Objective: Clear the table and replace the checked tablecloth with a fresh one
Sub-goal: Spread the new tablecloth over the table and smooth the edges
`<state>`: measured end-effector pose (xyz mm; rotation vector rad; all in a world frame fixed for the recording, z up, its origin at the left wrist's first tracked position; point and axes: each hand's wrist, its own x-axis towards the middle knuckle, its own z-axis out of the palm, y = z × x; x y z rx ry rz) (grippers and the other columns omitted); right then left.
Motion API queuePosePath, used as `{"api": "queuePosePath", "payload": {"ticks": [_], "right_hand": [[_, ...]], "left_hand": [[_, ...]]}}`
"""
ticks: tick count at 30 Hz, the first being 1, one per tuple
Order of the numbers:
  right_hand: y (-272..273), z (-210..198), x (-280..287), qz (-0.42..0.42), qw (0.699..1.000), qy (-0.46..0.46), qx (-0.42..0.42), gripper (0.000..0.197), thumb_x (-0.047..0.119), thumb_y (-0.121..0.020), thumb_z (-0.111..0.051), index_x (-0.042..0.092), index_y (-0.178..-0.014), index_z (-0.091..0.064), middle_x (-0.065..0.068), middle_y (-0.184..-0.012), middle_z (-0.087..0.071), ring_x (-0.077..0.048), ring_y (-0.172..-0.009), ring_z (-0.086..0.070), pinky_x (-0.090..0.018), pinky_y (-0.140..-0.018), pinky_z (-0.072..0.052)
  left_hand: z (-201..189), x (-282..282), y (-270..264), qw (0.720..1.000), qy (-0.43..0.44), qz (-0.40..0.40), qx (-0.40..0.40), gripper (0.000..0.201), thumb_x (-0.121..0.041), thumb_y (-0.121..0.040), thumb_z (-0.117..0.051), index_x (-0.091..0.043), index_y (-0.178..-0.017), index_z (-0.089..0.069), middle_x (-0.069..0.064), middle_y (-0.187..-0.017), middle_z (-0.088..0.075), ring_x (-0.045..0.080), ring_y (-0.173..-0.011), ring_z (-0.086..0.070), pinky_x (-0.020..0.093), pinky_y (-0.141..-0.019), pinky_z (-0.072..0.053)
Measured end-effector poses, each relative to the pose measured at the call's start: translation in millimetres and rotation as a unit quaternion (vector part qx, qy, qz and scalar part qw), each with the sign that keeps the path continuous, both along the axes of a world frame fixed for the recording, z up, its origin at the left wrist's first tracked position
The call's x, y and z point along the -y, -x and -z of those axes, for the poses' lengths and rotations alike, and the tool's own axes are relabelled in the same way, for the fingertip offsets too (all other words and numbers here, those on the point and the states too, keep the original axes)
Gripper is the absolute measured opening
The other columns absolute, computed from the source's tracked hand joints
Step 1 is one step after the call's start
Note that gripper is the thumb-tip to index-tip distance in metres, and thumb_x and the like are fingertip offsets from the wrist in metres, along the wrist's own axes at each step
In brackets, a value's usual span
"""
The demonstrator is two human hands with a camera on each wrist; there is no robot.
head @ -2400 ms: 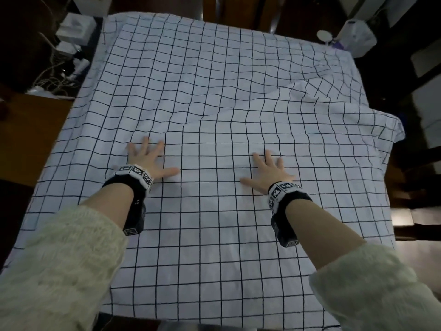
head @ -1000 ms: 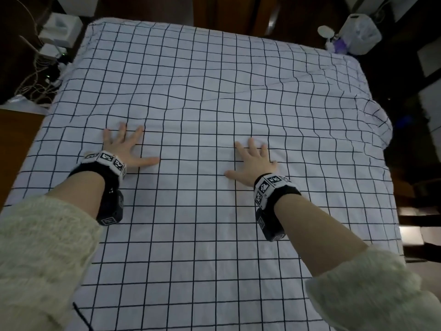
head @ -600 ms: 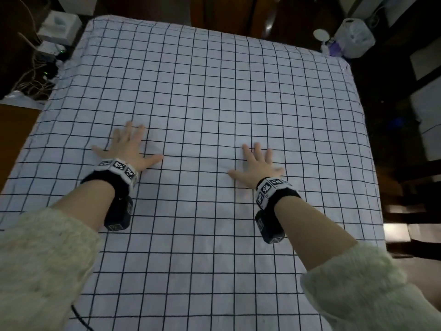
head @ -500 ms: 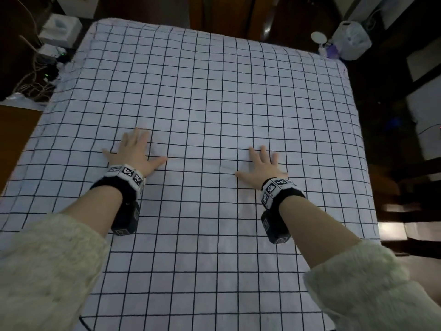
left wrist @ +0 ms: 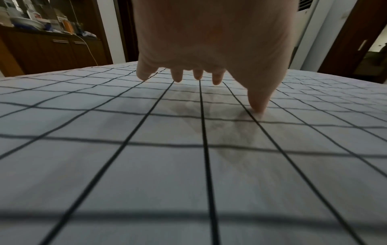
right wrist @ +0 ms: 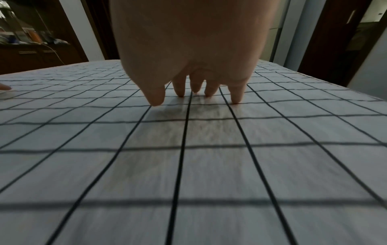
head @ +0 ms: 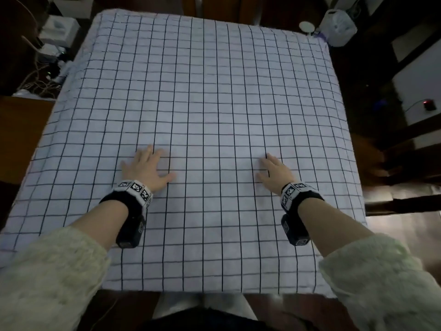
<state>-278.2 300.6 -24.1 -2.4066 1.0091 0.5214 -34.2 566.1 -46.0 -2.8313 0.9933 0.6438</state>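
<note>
My left hand (head: 145, 167) lies flat with the fingers straight and a little spread, palm down on the checked tablecloth (head: 210, 103); its grip has hold of nothing, and the left wrist view shows the fingertips (left wrist: 256, 106) touching the fabric while the palm sits slightly raised. My right hand (head: 274, 174) is the same, laid open on the cloth with every finger extended, nothing pinched or curled around, its fingertips (right wrist: 156, 99) pressing down on the weave. The two hands sit well apart, each about midway up the counter. Around them the tablecloth lies spread over the whole counter with its grid lines running straight, and it drapes over the near edge (head: 214, 290) and both sides; I see no dishes or other things on it. Beyond the far right corner stands a white plastic container (head: 337, 27), and off the far left side are white boxes and cables (head: 47, 56) on the floor or a low surface. I judge the step in hand to be smoothing a laid cloth, which puts the task close to its end if this is the fresh one; I cannot tell that from the pattern alone. The next move, I think, calls for sweeping both palms outward toward the edges with light pressure, then checking that the overhang is even on each side.
</note>
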Motion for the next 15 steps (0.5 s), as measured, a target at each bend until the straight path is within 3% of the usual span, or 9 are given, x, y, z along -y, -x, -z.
{"api": "queuePosePath", "payload": {"ticks": [4,9,12,15], "right_hand": [[34,-7,-35,-0.014,0.999,0.002,-0.039,0.056,0.031,-0.097,-0.046,0.025,-0.149,-0.027,0.005,-0.16,-0.013,-0.017,-0.146,-0.015,-0.046,-0.116,-0.025],[66,-8,-52,-0.035,0.995,0.015,-0.09,0.056,0.033,-0.096,-0.042,0.029,-0.149,-0.025,0.008,-0.159,-0.016,-0.019,-0.144,-0.021,-0.054,-0.111,-0.029],[80,-9,-55,-0.02,0.992,0.026,-0.125,0.059,0.043,-0.092,-0.044,0.033,-0.147,-0.023,0.011,-0.154,-0.021,-0.025,-0.14,-0.027,-0.06,-0.105,-0.032],[96,-8,-58,0.007,0.987,0.031,-0.158,0.074,0.059,-0.085,-0.047,0.036,-0.148,-0.015,0.009,-0.158,-0.011,-0.039,-0.142,-0.018,-0.066,-0.105,-0.029]], "left_hand": [[-1,-33,30,0.999,-0.006,0.034,-0.001,0.091,-0.072,-0.08,-0.049,-0.031,-0.151,-0.011,-0.001,-0.16,-0.001,0.027,-0.146,-0.006,0.061,-0.113,-0.011],[-2,-68,66,1.0,0.008,0.025,0.002,0.076,-0.058,-0.088,-0.05,-0.026,-0.15,-0.019,0.001,-0.16,-0.008,0.026,-0.144,-0.014,0.051,-0.114,-0.019],[-3,-79,85,1.0,0.018,0.025,0.001,0.074,-0.053,-0.09,-0.05,-0.024,-0.151,-0.018,0.004,-0.159,-0.01,0.027,-0.144,-0.016,0.047,-0.115,-0.02],[-1,-88,111,1.0,0.015,0.009,-0.005,0.082,-0.058,-0.088,-0.051,-0.025,-0.152,-0.014,0.004,-0.16,-0.008,0.029,-0.144,-0.014,0.046,-0.116,-0.02]]}}
